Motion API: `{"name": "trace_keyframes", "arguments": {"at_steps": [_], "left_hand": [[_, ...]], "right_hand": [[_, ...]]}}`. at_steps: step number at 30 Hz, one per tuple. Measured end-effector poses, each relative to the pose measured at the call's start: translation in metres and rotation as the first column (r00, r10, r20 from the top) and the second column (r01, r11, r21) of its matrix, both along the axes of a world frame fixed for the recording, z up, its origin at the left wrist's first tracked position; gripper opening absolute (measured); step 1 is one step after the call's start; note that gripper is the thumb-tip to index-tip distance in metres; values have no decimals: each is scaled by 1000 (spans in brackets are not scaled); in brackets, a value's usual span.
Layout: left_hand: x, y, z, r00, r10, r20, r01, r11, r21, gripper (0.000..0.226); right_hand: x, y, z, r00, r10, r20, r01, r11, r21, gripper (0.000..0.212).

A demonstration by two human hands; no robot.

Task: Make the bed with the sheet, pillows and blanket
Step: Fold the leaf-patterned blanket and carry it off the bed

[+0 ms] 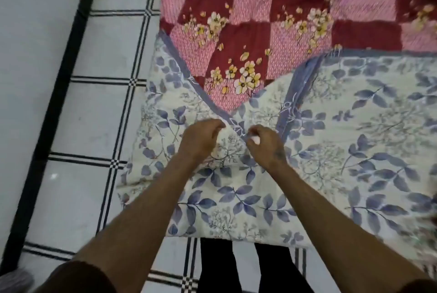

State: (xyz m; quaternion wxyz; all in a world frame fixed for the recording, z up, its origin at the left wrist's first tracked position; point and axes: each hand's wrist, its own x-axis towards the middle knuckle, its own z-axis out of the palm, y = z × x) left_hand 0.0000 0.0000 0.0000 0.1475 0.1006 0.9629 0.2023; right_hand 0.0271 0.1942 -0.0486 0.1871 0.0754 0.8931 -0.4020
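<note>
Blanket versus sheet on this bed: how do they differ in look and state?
The blanket is cream with blue-grey leaves and a blue border; the sheet is red-and-pink check with yellow flowers. The blanket lies on top, its edge folded back unevenly, with the left hand and right hand gripping it; the sheet lies spread beneath, untouched. Both are floral prints.

Matt cloth blanket; glossy floor tiles

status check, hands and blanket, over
Left hand and right hand each have a grip on the blue leaf blanket at its border. Red floral sheet already spread. Nothing in the way.
</note>
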Motion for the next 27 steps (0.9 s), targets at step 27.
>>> {"name": "trace_keyframes", "arguments": {"at_steps": [27], "left_hand": [[-224, -238, -35, 858, 360, -365, -446, 875, -185, 44]], "right_hand": [[-245, -174, 23, 835, 205, -510, -6, 931, 365, 43]]}}
